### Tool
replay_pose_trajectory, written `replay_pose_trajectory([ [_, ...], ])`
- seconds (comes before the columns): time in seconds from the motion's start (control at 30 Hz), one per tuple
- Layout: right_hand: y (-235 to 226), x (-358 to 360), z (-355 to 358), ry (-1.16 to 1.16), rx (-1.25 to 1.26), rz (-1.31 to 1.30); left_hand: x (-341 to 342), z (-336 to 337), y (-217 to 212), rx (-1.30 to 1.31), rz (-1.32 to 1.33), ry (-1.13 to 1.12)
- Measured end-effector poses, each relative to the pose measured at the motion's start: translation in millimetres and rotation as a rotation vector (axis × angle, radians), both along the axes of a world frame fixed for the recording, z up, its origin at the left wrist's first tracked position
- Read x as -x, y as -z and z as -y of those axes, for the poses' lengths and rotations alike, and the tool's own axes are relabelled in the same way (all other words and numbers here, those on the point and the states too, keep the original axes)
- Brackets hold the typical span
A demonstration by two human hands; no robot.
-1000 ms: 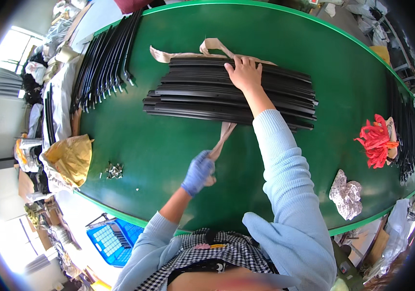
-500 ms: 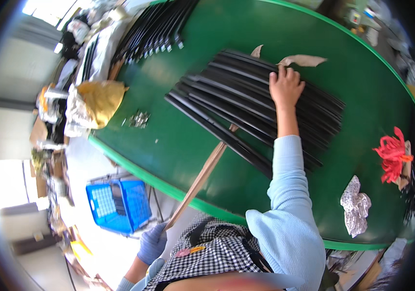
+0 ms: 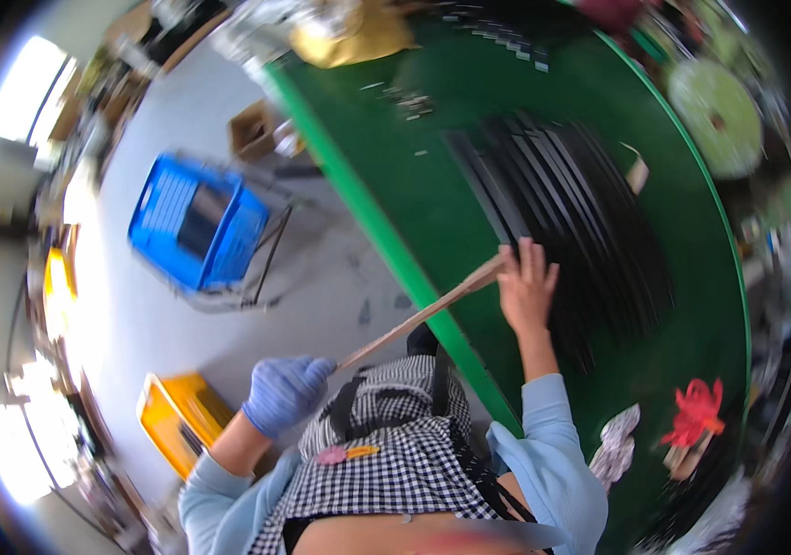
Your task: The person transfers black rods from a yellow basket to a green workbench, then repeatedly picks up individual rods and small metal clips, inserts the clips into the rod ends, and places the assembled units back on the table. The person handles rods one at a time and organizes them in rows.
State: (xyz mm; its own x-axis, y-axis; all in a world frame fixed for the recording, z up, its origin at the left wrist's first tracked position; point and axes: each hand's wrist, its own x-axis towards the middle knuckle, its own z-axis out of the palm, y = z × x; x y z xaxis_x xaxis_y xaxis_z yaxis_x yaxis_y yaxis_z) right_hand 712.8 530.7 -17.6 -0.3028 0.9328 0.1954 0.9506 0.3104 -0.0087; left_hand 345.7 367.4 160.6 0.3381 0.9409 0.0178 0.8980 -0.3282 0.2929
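Observation:
My left hand, in a bluish-purple glove, is closed around the lower end of a long tan strip. The strip stretches taut-looking over the green table's edge up to the black tubes, which lie side by side in a flat bundle. A pale piece like the strip's other end shows at the bundle's far side. My bare right hand has its fingers stretched and apart, at the near side of the bundle beside the strip's upper part. Blur hides whether its fingertips press on strip or tubes.
Small metal pieces and a yellow bag lie toward the table's far left. Red ties and a crumpled patterned cloth are at the right. A blue crate on a stand and a yellow crate are left of the table.
My view has turned to the left. My right hand has come from the top of the bundle to its near side by the strip. My left hand still grips the strip.

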Motion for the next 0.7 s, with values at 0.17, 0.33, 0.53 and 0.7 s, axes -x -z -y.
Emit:
replay_pose_trajectory([
  [0.17, 20.0, -25.6, -32.8, -0.012, -0.145, 0.301, 108.3, 154.0, 63.3, -0.08, -0.111, -0.659],
  [0.33, 95.8, -3.4, -42.3, 0.219, -0.017, 0.423, 272.4, 526.5, 225.9, 0.124, -0.004, -1.78],
  [0.53, 168.1, -13.5, -143.0, 0.504, 0.174, 0.253, 126.2, 820.3, 301.3, 0.779, 0.054, -2.395],
  [0.7, 116.0, 38.0, -140.5, 0.393, 0.157, 0.226, 72.0, 791.1, 374.6, 0.065, 0.94, -3.028],
])
